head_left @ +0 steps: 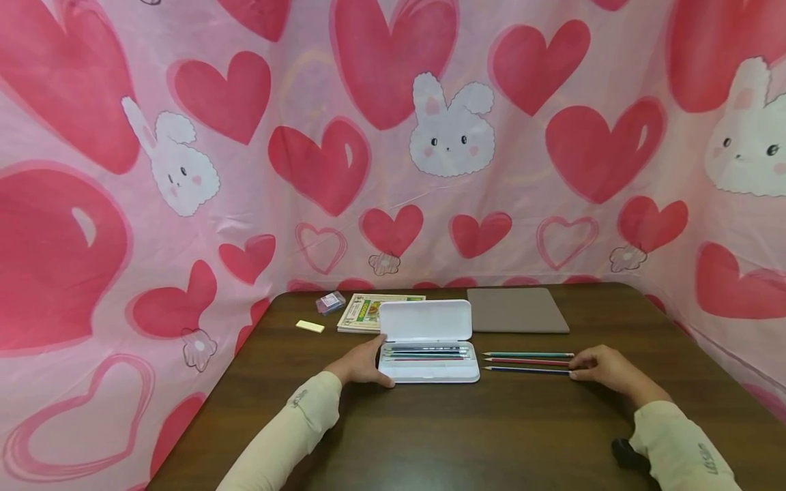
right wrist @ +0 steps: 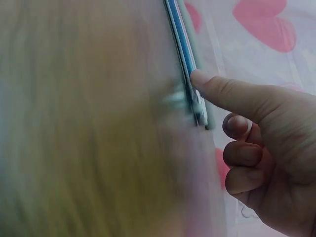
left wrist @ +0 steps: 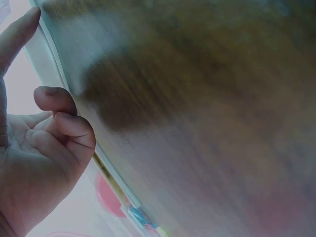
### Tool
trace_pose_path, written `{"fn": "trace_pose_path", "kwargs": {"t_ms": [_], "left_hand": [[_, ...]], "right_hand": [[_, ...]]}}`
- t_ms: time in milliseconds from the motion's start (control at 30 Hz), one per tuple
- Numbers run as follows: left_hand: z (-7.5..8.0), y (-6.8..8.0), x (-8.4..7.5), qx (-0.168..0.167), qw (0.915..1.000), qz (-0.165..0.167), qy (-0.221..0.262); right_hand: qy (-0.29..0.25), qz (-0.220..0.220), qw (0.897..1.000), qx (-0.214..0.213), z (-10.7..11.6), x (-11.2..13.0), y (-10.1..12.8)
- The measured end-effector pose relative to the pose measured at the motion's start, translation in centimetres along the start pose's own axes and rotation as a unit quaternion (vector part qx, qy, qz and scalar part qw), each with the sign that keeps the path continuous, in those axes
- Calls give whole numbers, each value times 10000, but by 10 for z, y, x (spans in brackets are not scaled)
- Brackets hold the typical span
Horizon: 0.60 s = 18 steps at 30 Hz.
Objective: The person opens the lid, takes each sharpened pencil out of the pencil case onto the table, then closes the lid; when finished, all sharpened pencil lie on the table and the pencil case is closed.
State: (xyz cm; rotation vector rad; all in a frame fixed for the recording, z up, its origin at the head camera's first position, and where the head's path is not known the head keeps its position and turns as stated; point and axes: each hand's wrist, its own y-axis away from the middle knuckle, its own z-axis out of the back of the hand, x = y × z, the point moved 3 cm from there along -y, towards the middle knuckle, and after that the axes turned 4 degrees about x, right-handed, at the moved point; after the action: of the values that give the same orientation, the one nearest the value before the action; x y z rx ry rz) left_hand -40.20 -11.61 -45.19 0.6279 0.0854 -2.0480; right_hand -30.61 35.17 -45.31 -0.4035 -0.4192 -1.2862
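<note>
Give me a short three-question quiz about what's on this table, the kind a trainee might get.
1. True or false: the white pencil case is open.
2. How many loose pencils lie on the table right of the case?
3. The left hand touches: A) the yellow eraser B) the case C) the grey pad

Key: 1 true. 2 three. 3 B. The right hand touches the pencils' blunt ends with its forefinger.
</note>
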Motion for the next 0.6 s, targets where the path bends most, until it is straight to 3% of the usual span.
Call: {"fn": "trace_pose_path", "kwargs": {"t_ms": [267,600], "left_hand": [[1,0,-1,-13,10000,1,-39],[0,1,0,11,10000,65,48]], "right_hand": [[24,204,9996,-200,-9,17,-22],[-145,734,9972,64,-27,58,-60]]}}
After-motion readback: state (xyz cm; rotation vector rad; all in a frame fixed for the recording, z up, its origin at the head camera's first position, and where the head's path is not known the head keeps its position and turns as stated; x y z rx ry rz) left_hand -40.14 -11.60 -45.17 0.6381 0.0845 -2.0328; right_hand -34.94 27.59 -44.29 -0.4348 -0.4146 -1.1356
